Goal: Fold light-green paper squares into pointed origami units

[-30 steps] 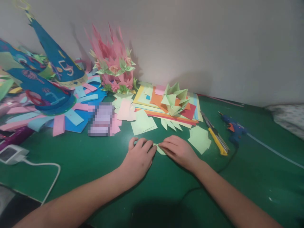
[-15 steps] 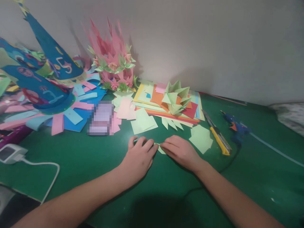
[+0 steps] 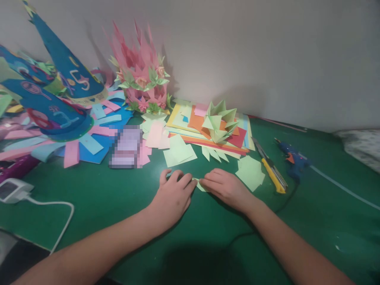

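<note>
A small piece of light green folded paper (image 3: 202, 186) lies on the green table between my two hands. My left hand (image 3: 173, 196) has its thumb and index finger closed on the paper's left end, while its other fingers curl above the tabletop. From the other side, my right hand (image 3: 224, 186) pinches the right part, fingers pressed together. Most of the paper is hidden under the fingertips. Just beyond it lie several folded green paper pieces (image 3: 214, 154), green paper squares (image 3: 180, 152) and another loose green pile (image 3: 251, 173).
A yellow utility knife (image 3: 272, 174) and a blue glue gun (image 3: 293, 156) with its cord lie at right. Behind stand a green paper flower (image 3: 221, 120) on stacked coloured sheets and a pink paper crown (image 3: 142, 79). Blue cone hats (image 3: 63, 59), a blurred phone (image 3: 126, 146) and a white-cabled device (image 3: 14, 190) occupy the left.
The view has shifted very slightly. Both hands keep the same hold on the green paper, with hardly any visible movement.
</note>
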`<action>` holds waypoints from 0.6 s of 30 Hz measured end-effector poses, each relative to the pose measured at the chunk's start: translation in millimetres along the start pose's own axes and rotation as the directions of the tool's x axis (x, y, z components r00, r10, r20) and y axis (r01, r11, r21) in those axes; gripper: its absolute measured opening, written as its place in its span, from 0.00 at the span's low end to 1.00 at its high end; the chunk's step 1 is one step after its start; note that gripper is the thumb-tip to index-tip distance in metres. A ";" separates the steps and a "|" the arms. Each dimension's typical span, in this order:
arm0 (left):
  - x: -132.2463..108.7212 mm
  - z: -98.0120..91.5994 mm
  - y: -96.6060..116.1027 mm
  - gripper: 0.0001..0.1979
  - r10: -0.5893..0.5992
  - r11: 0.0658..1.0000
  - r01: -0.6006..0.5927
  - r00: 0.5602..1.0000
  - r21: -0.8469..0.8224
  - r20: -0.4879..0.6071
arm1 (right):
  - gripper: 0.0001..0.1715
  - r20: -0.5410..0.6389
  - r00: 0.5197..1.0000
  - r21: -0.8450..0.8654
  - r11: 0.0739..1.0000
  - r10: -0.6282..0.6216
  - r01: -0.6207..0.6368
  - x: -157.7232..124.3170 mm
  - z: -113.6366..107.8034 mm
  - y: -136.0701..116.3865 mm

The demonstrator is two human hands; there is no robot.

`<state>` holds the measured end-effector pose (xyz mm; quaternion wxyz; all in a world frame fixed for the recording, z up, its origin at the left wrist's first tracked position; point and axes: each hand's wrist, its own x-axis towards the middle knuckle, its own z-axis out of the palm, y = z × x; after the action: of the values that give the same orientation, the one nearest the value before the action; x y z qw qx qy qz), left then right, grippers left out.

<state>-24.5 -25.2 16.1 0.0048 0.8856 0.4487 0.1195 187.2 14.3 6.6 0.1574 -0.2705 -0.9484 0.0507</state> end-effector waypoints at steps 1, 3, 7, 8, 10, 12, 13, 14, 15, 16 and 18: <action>0.4 -0.8 -0.1 0.10 -0.004 1.000 0.004 1.000 -0.004 0.005 | 0.14 0.010 1.000 0.002 1.000 0.003 -0.003 0.5 -1.0 -0.3; 1.2 -2.0 0.0 0.08 -0.012 1.000 0.012 1.000 -0.011 0.013 | 0.14 0.022 1.000 0.001 1.000 0.007 -0.007 1.4 -2.5 -1.4; 1.1 0.5 0.9 0.08 -0.018 1.000 0.018 1.000 0.011 -0.010 | 0.14 0.014 1.000 -0.006 1.000 0.012 -0.012 2.4 -3.3 -3.1; 0.7 2.0 1.3 0.09 -0.018 1.000 0.019 1.000 0.024 -0.024 | 0.14 0.010 1.000 -0.005 1.000 0.012 -0.012 2.4 -3.2 -3.2; -0.5 4.9 2.2 0.09 -0.015 0.999 0.017 0.999 0.049 -0.048 | 0.14 0.008 1.000 0.003 1.000 0.011 -0.011 2.4 -2.9 -2.8; -1.5 7.1 3.1 0.09 -0.002 0.997 0.007 0.998 0.072 -0.068 | 0.15 0.010 1.000 0.012 1.000 0.006 -0.006 2.3 -2.5 -1.9; -1.9 7.9 3.4 0.09 0.005 0.997 0.002 0.997 0.081 -0.074 | 0.16 0.016 1.000 0.014 1.000 0.005 -0.005 2.2 -2.3 -1.4; -2.1 8.4 3.7 0.09 0.007 0.996 0.000 0.997 0.090 -0.079 | 0.16 0.019 1.000 0.014 1.000 0.004 -0.004 2.3 -2.1 -1.1; -2.1 8.7 3.8 0.08 0.007 0.995 0.002 0.997 0.097 -0.083 | 0.16 0.017 1.000 0.012 1.000 0.003 -0.003 2.3 -1.9 -1.0; -2.0 9.0 3.9 0.09 0.005 0.995 0.005 0.996 0.103 -0.089 | 0.16 0.015 1.000 0.009 1.000 0.004 -0.004 2.4 -1.9 -1.0; -1.6 9.5 3.9 0.09 0.003 0.994 0.008 0.995 0.112 -0.096 | 0.16 0.008 1.000 0.001 1.000 0.008 -0.008 2.8 -2.0 -1.8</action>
<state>-20.3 -27.8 6.9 -0.0664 0.8771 0.4557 0.1363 184.7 14.3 9.6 0.1537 -0.2743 -0.9478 0.0527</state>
